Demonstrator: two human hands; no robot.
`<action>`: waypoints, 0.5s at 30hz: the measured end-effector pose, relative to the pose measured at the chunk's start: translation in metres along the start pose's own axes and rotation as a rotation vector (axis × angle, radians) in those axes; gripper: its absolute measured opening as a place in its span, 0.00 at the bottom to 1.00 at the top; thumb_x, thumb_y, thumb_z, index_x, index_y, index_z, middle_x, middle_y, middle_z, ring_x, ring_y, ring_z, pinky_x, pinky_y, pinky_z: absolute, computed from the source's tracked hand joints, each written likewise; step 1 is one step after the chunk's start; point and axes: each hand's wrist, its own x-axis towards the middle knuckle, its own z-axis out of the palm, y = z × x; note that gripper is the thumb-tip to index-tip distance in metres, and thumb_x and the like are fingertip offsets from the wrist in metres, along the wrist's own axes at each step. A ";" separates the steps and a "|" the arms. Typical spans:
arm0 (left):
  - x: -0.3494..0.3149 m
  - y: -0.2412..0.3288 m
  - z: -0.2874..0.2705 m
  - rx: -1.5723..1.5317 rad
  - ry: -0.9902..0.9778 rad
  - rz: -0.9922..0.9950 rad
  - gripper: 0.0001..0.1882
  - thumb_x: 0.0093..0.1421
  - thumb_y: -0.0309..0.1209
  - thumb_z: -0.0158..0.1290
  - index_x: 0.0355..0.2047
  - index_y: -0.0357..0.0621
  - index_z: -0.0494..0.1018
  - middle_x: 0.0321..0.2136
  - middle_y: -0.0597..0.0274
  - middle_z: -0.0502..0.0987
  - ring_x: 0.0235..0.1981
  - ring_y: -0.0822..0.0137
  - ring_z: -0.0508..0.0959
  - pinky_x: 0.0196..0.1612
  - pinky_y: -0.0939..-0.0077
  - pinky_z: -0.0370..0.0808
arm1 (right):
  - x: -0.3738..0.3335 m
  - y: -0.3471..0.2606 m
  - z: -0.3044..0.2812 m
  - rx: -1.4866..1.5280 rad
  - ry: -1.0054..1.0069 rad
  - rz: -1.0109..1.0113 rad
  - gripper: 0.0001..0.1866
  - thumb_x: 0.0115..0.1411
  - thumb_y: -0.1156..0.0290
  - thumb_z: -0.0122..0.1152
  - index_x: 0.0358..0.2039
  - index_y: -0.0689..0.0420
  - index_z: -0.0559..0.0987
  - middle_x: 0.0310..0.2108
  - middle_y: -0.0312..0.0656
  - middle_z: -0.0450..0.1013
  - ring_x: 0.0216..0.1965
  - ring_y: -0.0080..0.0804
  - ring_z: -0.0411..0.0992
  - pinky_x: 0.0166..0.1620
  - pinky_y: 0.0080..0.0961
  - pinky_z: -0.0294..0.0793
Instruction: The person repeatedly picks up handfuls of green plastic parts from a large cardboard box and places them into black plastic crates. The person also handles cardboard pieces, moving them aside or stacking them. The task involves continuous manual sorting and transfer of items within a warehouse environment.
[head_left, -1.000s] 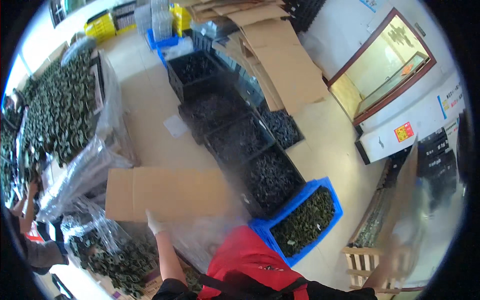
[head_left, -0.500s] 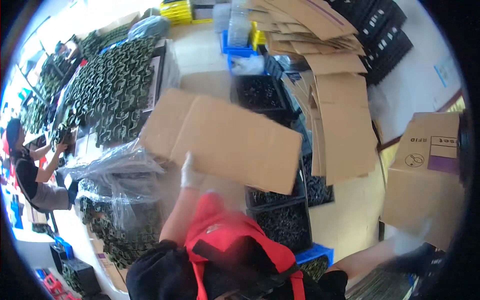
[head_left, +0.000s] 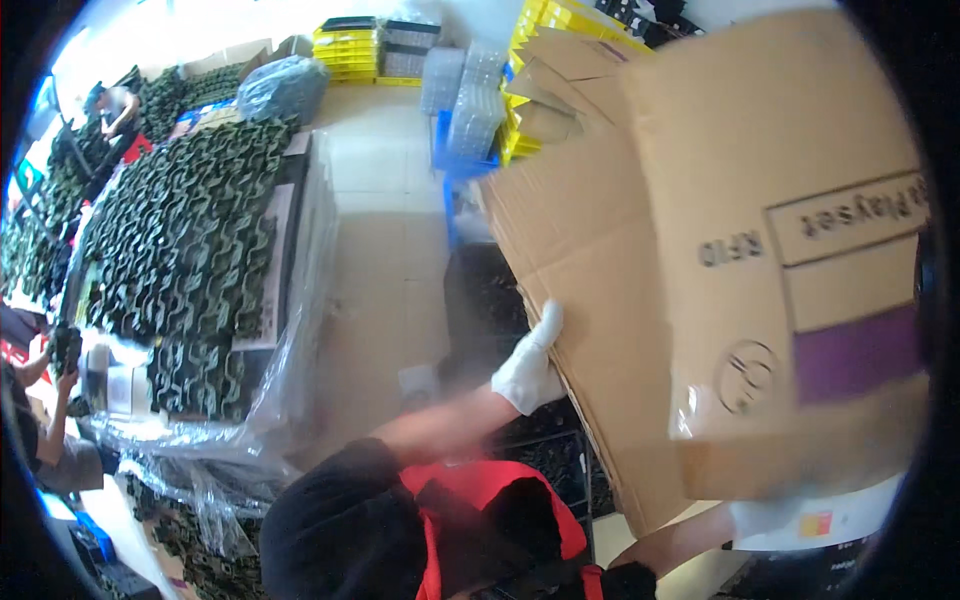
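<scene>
My left hand (head_left: 525, 375), in a white glove, is closed on the edge of a plain brown cardboard sheet (head_left: 610, 300). Its thumb lies on the front face, and the fingers are hidden behind. Overlapping the sheet's right side is a large cardboard carton (head_left: 720, 180) with dark printing and a purple block, seemingly folded flat. My right hand (head_left: 765, 520), gloved too, is at the lower edge of this carton and appears to grip it; its fingers are blurred and partly covered. A white panel with an orange-red patch shows beside that hand.
Dark green interlocking parts cover a plastic-wrapped pallet stack (head_left: 190, 240) on the left. Another person's hands (head_left: 60, 370) hold a green piece there. Yellow crates (head_left: 345, 50) and clear plastic trays (head_left: 475, 115) stand at the back. Black bins (head_left: 545, 460) with dark parts lie beneath the cardboard.
The plain sheet has swung right and now stands steeply against the printed carton. That carton has come up and left, filling the right side. My view has shifted.
</scene>
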 end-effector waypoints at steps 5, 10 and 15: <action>0.082 0.069 0.034 0.137 0.026 0.186 0.42 0.53 0.66 0.41 0.60 0.51 0.55 0.57 0.55 0.60 0.57 0.54 0.62 0.57 0.52 0.61 | -0.063 0.018 0.067 -0.211 -0.051 0.352 0.25 0.51 0.66 0.56 0.48 0.69 0.70 0.46 0.50 0.68 0.43 0.39 0.69 0.48 0.35 0.69; 0.108 0.072 0.030 0.523 -0.012 0.167 0.31 0.56 0.55 0.47 0.52 0.47 0.63 0.46 0.55 0.71 0.44 0.59 0.73 0.45 0.64 0.72 | -0.085 0.062 0.079 -0.210 -0.081 0.557 0.29 0.51 0.66 0.57 0.52 0.68 0.67 0.47 0.50 0.67 0.42 0.41 0.70 0.49 0.36 0.69; 0.178 0.066 0.018 0.717 -0.110 0.143 0.11 0.60 0.32 0.49 0.41 0.43 0.70 0.34 0.60 0.76 0.34 0.66 0.78 0.33 0.75 0.75 | -0.086 0.117 0.065 -0.143 -0.101 0.670 0.26 0.57 0.63 0.53 0.52 0.66 0.67 0.44 0.47 0.69 0.40 0.36 0.71 0.44 0.32 0.71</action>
